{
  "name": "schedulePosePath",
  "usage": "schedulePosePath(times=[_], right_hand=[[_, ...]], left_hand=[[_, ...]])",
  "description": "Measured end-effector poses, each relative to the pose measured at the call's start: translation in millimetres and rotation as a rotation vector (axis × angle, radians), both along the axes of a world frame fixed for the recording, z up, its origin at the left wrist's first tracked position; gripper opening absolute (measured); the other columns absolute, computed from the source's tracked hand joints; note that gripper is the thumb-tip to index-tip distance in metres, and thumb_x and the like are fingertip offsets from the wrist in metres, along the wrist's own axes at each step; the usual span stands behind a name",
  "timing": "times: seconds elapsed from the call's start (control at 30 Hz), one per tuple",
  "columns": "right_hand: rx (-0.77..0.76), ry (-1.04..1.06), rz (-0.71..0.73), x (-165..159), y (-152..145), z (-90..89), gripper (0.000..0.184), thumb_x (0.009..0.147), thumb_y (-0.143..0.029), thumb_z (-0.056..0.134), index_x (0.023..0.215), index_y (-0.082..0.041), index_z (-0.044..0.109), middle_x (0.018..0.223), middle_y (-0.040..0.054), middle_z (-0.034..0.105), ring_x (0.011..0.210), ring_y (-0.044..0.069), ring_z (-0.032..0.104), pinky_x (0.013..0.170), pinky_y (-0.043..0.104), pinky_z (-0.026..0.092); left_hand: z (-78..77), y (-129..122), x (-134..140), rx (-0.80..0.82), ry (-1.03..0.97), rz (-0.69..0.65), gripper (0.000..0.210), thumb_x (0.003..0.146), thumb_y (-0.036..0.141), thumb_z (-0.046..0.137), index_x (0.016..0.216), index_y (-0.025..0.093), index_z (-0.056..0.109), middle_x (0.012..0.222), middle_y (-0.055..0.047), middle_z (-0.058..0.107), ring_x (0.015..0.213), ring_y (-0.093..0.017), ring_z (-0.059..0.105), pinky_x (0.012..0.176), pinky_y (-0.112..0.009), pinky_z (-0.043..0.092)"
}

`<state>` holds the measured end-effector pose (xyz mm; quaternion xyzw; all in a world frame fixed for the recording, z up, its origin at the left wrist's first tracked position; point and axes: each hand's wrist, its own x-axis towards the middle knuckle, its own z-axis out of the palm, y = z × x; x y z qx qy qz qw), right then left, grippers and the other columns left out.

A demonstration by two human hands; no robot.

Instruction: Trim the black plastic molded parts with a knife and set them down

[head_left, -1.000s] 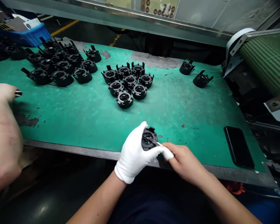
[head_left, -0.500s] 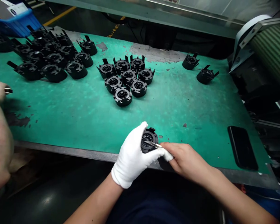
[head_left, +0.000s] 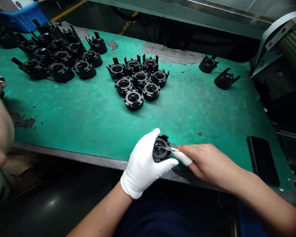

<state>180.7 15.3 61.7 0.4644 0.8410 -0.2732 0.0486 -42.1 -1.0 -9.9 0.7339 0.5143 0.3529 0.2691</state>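
Observation:
My left hand, in a white glove, is wrapped around the side of a round black plastic part near the table's front edge. The part's ringed face is turned up, with a short tab on its far rim. My bare right hand grips a slim knife with a pointed metal blade; its handle is hidden in the fingers. A white cover wraps the right thumb. The blade lies over the part's face, its tip near the centre. Whether the tip touches cannot be made out.
Similar black parts stand in a middle cluster, a larger left group and a right pair on the green table. A phone lies at right. Another person's arm reaches in at left, near a blue bin.
The whole view has shifted slightly. My right hand has drawn the blade a little rightward across the part, and its covered thumb is now apart from my left thumb.

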Motion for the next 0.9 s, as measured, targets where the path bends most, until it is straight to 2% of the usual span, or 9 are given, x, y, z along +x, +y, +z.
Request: schedulePosePath(times=[0.27, 0.4, 0.6, 0.8, 0.9], right_hand=[[-0.025, -0.051, 0.063, 1, 15, 14.5, 0.021, 0.089, -0.014, 0.053, 0.097, -0.026, 0.068, 0.079, 0.0021, 0.076, 0.070, 0.020, 0.071, 0.062, 0.025, 0.043], [-0.041, -0.033, 0.076, 3, 15, 16.1, 0.027, 0.090, -0.014, 0.053, 0.105, -0.028, 0.070, 0.082, 0.0019, 0.076, 0.072, 0.020, 0.071, 0.063, 0.025, 0.045], [0.003, 0.118, -0.044, 7, 7, 5.4, 0.038, 0.100, -0.024, 0.043, 0.131, -0.031, 0.063, 0.112, 0.0041, 0.075, 0.095, 0.021, 0.070, 0.081, 0.031, 0.051], [-0.022, 0.104, -0.133, -2, -3, -10.6, 0.036, 0.102, -0.030, 0.042, 0.129, -0.029, 0.066, 0.097, 0.0043, 0.073, 0.085, 0.021, 0.068, 0.077, 0.032, 0.050], [-0.003, 0.105, -0.150, -2, -6, -13.1, 0.037, 0.102, -0.030, 0.042, 0.131, -0.027, 0.066, 0.097, 0.0052, 0.073, 0.086, 0.021, 0.068, 0.077, 0.032, 0.049]], left_hand=[[0.5, 0, -2, 0.003, 0.015, -0.020, 0.096, 0.076, 0.060, 0.078, 0.152, 0.021, 0.034, 0.148, -0.016, 0.053, 0.139, -0.036, 0.051, 0.116, -0.054, 0.045], [1.3, 0, -2, -0.007, 0.014, -0.020, 0.095, 0.077, 0.061, 0.077, 0.151, 0.020, 0.034, 0.148, -0.016, 0.053, 0.138, -0.034, 0.052, 0.116, -0.052, 0.045], [3.4, 0, -1, 0.009, 0.000, -0.009, 0.095, 0.076, 0.061, 0.078, 0.150, 0.019, 0.035, 0.146, -0.015, 0.055, 0.137, -0.032, 0.053, 0.117, -0.049, 0.044], [5.9, 0, 0, -0.020, 0.009, 0.008, 0.091, 0.077, 0.059, 0.078, 0.148, 0.019, 0.038, 0.145, -0.015, 0.056, 0.135, -0.032, 0.055, 0.116, -0.048, 0.047], [6.7, 1, 0, -0.016, 0.008, 0.004, 0.091, 0.077, 0.058, 0.078, 0.148, 0.019, 0.037, 0.145, -0.015, 0.056, 0.136, -0.032, 0.054, 0.116, -0.048, 0.046]])
